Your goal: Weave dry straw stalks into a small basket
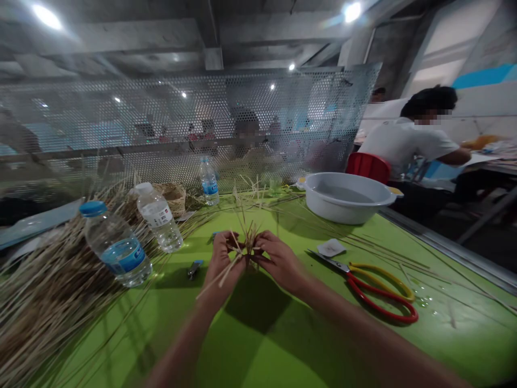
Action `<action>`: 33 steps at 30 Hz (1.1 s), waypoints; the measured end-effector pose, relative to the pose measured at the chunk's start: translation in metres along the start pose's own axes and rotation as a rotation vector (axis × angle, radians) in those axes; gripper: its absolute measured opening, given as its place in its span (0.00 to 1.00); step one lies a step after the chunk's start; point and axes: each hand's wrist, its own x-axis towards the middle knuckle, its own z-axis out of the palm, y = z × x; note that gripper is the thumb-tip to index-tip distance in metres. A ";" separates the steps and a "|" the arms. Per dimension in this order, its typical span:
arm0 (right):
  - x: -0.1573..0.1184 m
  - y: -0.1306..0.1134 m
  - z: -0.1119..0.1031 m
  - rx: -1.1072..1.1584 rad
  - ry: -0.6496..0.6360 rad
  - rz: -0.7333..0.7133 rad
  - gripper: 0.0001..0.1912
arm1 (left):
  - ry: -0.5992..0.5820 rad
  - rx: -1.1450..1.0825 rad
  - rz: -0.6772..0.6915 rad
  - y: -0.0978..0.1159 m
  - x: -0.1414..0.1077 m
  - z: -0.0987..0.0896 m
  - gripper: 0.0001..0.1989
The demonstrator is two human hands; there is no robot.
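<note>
Between my two hands, over the middle of the table, is a small bundle of woven straw strips (250, 242) with loose ends fanning upward. My left hand (226, 264) is closed on its left side, and pale strips stick out past the fingers toward my wrist. On the right side my right hand (278, 258) pinches the straw with thumb and fingers. The fingertips partly hide the weave. Red-and-yellow-handled scissors (379, 293) lie to the right of my hands. A nail clipper (195, 269) lies to the left.
Water bottles (121, 253) stand on the green table (258, 355) beside a large straw heap (48, 302). A small woven basket (172, 198) sits behind them. At the back right is a grey basin (347, 202). A perforated metal screen (169, 124) borders the far edge; a person (407, 140) sits beyond on the right.
</note>
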 end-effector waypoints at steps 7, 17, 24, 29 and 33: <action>-0.001 -0.007 0.001 0.068 0.003 -0.005 0.09 | -0.247 -0.328 -0.184 0.002 0.006 0.007 0.11; 0.004 -0.003 -0.007 -0.153 -0.066 -0.016 0.07 | -0.263 -0.213 -0.159 -0.018 0.011 0.011 0.10; 0.005 0.000 -0.020 -0.244 -0.109 -0.013 0.06 | -0.288 -0.109 -0.183 -0.016 0.016 0.013 0.08; 0.004 0.003 -0.025 -0.198 -0.072 0.014 0.05 | -0.310 -0.105 -0.213 -0.023 0.019 0.010 0.10; 0.003 0.009 -0.027 -0.150 -0.049 0.018 0.06 | -0.327 -0.182 -0.175 -0.020 0.023 0.005 0.08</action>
